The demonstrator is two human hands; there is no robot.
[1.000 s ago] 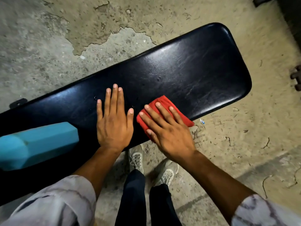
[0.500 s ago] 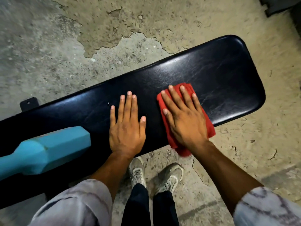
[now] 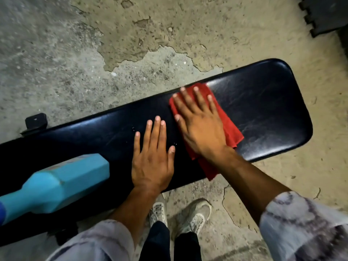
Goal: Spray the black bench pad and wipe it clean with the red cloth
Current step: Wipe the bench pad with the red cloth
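Observation:
The long black bench pad (image 3: 263, 113) runs slantwise from the lower left to the upper right. My right hand (image 3: 199, 123) lies flat, fingers spread, pressing the red cloth (image 3: 228, 127) onto the pad near its far edge. One corner of the cloth hangs over the near edge. My left hand (image 3: 152, 159) rests flat on the bare pad just left of the cloth, fingers apart, holding nothing. A light blue spray bottle (image 3: 62, 179) lies on its side on the pad at the lower left. Small droplets dot the pad near my left fingertips.
Cracked, peeling concrete floor (image 3: 131, 44) surrounds the bench. A black metal bracket (image 3: 35, 120) sticks out behind the pad at left. A dark interlocking floor mat (image 3: 323, 14) lies at the top right. My shoes (image 3: 194, 215) stand under the near edge.
My right hand has pushed the red cloth away from me, from the pad's near edge to its far edge. My left hand has stayed flat on the pad.

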